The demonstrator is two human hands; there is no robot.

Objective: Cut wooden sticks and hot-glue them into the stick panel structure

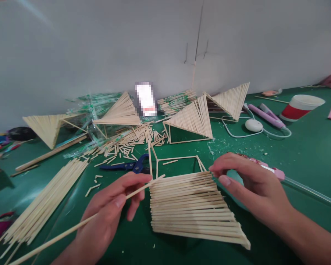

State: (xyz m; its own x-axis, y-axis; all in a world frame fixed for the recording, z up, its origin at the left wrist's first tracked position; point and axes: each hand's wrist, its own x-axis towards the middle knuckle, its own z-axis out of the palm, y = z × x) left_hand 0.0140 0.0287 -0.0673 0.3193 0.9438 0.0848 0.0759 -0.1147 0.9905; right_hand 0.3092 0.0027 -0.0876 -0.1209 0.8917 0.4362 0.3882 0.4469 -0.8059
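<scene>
In my left hand (107,209) a long thin wooden stick (82,222) is pinched, its far tip reaching over the upper left corner of a stick model. The model has a slanted panel of wooden sticks (187,206) laid side by side, and a bare stick frame (178,158) behind it. My right hand (253,184) is at the panel's upper right corner, its fingertips at the stick ends and the thumb apart from the index finger. Partly behind that hand lies a pink glue gun (277,173) with a clear glue stick in its rear.
Blue-handled cutters (127,166) lie beyond my left hand, near scattered stick offcuts (127,141). A bundle of long sticks (49,195) is at left. Several stick models (191,119) stand along the wall, with a phone (146,98). A paper cup (300,106) and white cable (228,130) are at right.
</scene>
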